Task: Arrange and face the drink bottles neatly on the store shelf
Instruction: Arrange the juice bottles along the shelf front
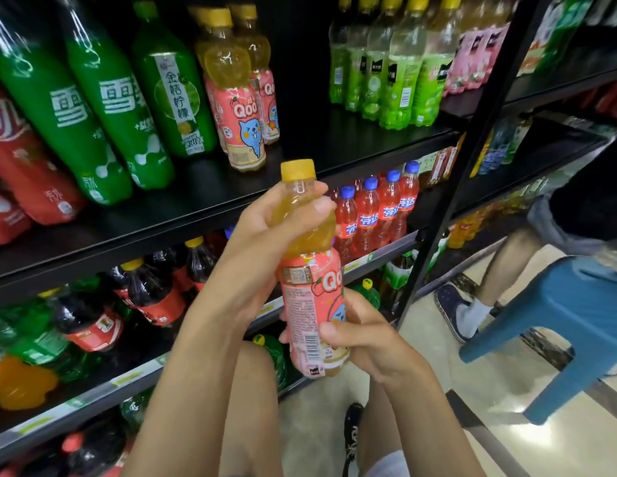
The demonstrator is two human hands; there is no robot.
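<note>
The left hand [262, 235] was wrapped round the shoulder of the bottle [310, 287], with the thumb across the front just under the neck. The right hand [358, 335] gripped the bottle's lower part, its thumb pressed on the label beside the barcode. The bottle stood nearly upright in the air with its yellow cap [297, 169] on top. Its pink label was turned partly sideways, so only part of "Qoo" showed. It was held out in front of the shelf [352, 139], crossing the front edge in view but not touching it.

Up and left of the bottle, two matching Qoo bottles [247, 132] stood near that edge, one behind the other. Tall green bottles [104, 108] stood further left. Above the bottle and to its upper right, a bare stretch of shelf ran from the Qoo bottles to a row of pale bottles [393, 74].

Just right of the bottle, one level down, red bottles [369, 215] with blue caps stood in a row. Beyond them a black post [472, 149] closed the bay. Down and right of the bottle, a blue stool [558, 321] and another person's leg [500, 266] took up floor.
</note>
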